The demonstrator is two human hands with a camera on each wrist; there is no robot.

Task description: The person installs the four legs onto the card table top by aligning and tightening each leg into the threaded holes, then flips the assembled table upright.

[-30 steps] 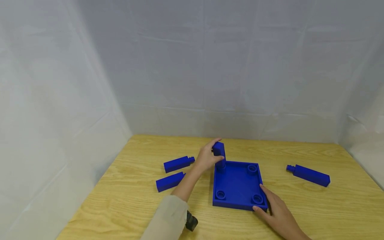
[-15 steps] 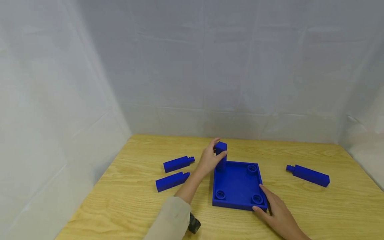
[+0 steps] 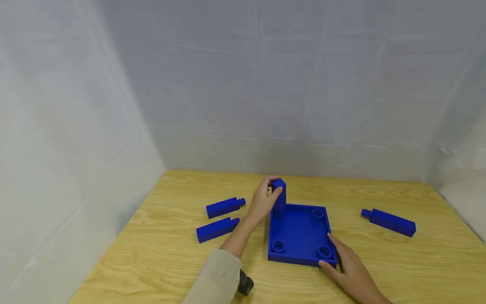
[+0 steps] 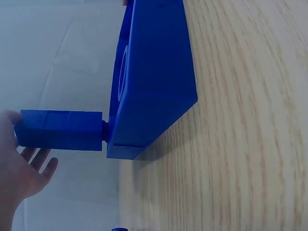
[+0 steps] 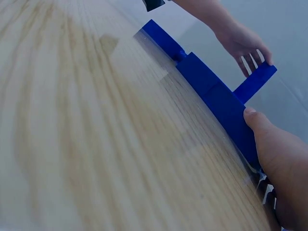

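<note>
A blue square tray (image 3: pixel 300 232) with round sockets in its corners lies on the wooden table. A blue peg (image 3: pixel 279 196) stands upright in the far left socket. My left hand (image 3: pixel 263 200) grips the peg near its top, thumb across the front. In the left wrist view the peg (image 4: pixel 60 130) joins the tray (image 4: pixel 154 72) by its narrow stub, with my left hand (image 4: pixel 19 168) at its far end. My right hand (image 3: pixel 343 261) presses against the tray's near right corner with straight fingers. The right wrist view shows its thumb (image 5: pixel 269 139) on the tray wall (image 5: pixel 211 91).
Two loose blue pegs (image 3: pixel 225 207) (image 3: pixel 216 229) lie left of the tray and a third (image 3: pixel 389 221) lies to its right. A small black device (image 3: pixel 244 283) sits at my left sleeve. White cloth walls close in the table at the back and sides.
My left hand has shifted its hold round the upright peg, which seems to have turned slightly in its socket. The tray and my right hand stay put.
</note>
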